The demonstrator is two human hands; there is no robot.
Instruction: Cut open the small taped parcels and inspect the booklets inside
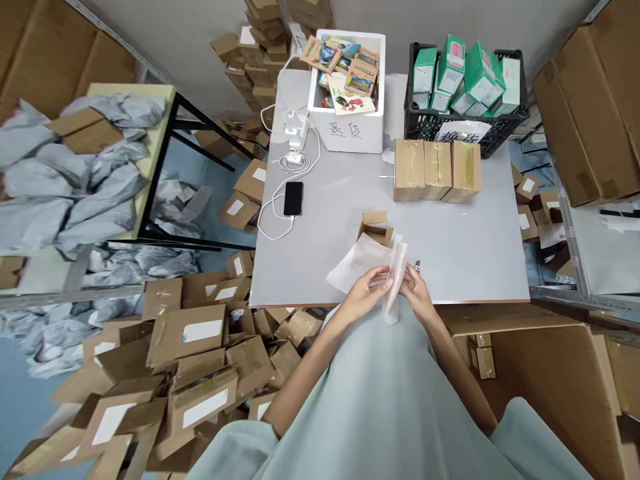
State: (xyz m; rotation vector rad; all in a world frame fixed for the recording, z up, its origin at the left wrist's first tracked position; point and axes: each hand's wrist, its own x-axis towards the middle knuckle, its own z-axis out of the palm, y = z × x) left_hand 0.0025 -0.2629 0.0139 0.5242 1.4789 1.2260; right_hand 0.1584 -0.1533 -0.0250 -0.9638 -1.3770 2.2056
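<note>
Near the front edge of the table [345,220], my left hand [367,291] and my right hand [416,288] both grip a whitish, translucent wrapped bundle [397,273]. It stands roughly upright between my fingers, and what is inside it cannot be made out. To the left, a loose translucent wrapping sheet [353,261] lies on the tabletop, partly against a small opened cardboard box [376,233]. Just beyond my right fingertips is a small dark and red object [417,265], too small to name.
A phone [293,199] with a white cable lies left. Behind stand a white foam box [350,130] of small packages, a black crate [465,120] of green boxes and three taped cartons [437,171]. Cartons [200,360] pile on the floor; grey mailer bags [75,180] fill the side table.
</note>
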